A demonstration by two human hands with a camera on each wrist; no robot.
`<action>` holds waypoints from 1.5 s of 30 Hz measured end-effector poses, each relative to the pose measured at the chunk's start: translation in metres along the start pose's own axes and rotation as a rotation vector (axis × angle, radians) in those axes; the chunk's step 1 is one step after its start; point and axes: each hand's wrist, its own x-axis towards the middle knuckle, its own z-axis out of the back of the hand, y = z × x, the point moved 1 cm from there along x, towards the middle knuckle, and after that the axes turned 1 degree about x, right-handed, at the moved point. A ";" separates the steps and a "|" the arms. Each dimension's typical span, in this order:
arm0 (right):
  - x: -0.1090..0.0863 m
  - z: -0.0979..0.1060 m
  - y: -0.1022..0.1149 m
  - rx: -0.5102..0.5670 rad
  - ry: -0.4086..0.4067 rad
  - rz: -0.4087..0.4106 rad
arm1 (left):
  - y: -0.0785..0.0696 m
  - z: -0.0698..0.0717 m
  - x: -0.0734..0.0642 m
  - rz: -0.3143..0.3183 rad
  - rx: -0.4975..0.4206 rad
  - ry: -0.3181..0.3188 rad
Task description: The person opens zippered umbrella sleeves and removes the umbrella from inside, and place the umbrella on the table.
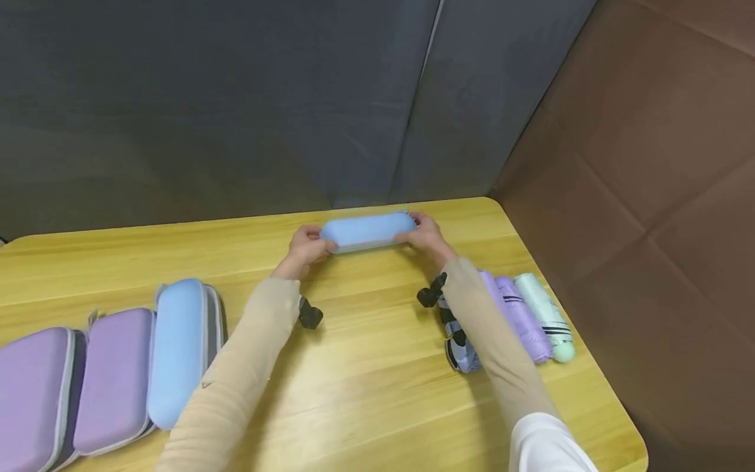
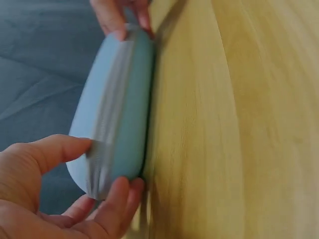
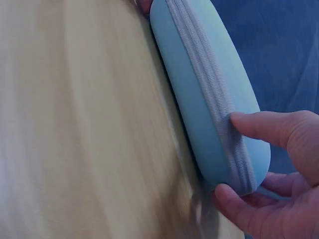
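A light blue zippered case (image 1: 368,231) lies lengthwise near the back edge of the wooden table, its grey zipper band (image 2: 110,107) facing the wrist cameras. My left hand (image 1: 309,248) pinches its left end, thumb on the zipper band and fingers curled round the tip. At the opposite end my right hand (image 1: 426,235) grips it the same way, with the thumb (image 3: 259,124) pressed along the zipper. In the right wrist view the case's underside is close over the table top.
On the left stand two purple cases (image 1: 115,380) and another blue case (image 1: 179,351) in a row. Rolled umbrellas, purple (image 1: 525,321) and mint green (image 1: 545,318), lie at the right beside a black-and-grey patterned one (image 1: 463,351), partly hidden by my right sleeve. A dark wall (image 1: 236,118) rises behind the table (image 1: 354,393).
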 end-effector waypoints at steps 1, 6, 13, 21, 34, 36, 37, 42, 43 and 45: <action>-0.003 -0.001 0.001 -0.017 0.004 -0.002 | 0.000 0.002 -0.003 0.007 0.016 -0.005; -0.020 -0.011 0.004 -0.059 0.020 0.011 | 0.002 0.012 -0.020 0.020 0.117 -0.036; -0.048 -0.030 0.004 -0.079 0.081 0.035 | 0.018 0.030 -0.054 -0.028 0.293 -0.060; -0.077 -0.047 0.004 -0.200 0.151 0.119 | 0.032 0.050 -0.097 -0.051 0.466 -0.051; -0.104 -0.046 -0.003 -0.248 0.293 0.168 | 0.039 0.067 -0.121 -0.151 0.645 0.029; -0.104 -0.041 -0.003 -0.237 0.369 0.162 | 0.039 0.067 -0.123 -0.208 0.694 0.034; -0.103 -0.038 -0.003 -0.218 0.411 0.149 | 0.040 0.067 -0.123 -0.232 0.716 0.033; -0.091 -0.034 0.002 -0.149 0.535 0.026 | 0.040 0.068 -0.124 -0.366 0.789 0.023; -0.087 -0.036 0.003 -0.156 0.546 0.016 | 0.040 0.067 -0.124 -0.395 0.796 0.023; -0.081 -0.041 0.006 -0.213 0.553 0.030 | 0.040 0.066 -0.123 -0.459 0.812 0.028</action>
